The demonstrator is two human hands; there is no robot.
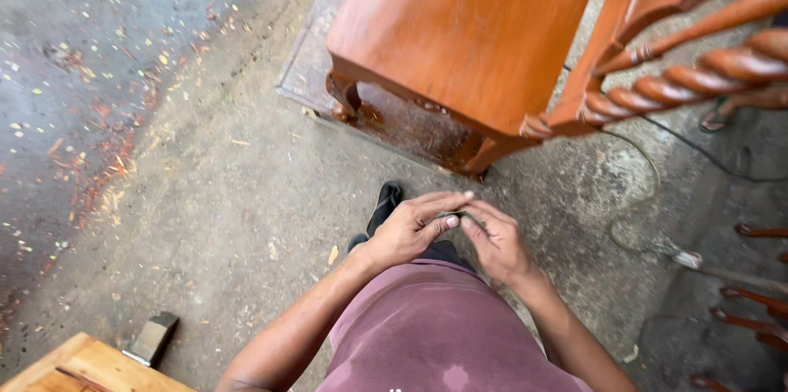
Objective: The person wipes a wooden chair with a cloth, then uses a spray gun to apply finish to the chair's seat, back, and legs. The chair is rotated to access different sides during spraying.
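Observation:
My left hand [410,228] and my right hand [497,240] meet in front of my waist. Between the fingertips of both is a small thin grey piece [456,215], too small to identify. Both thumbs and forefingers pinch it. Just beyond my hands stands a varnished orange-brown wooden chair [460,31] with a flat seat and a carved, twisted backrest [698,72] to the right. My dark shoe [384,203] shows on the concrete below my left hand.
The chair stands on a flat board [308,64] on the concrete floor. A cable [648,170] snakes along the ground at right. A wooden block [153,337] and a plank corner [82,363] lie at lower left. More turned wooden pieces [755,298] sit at the right edge.

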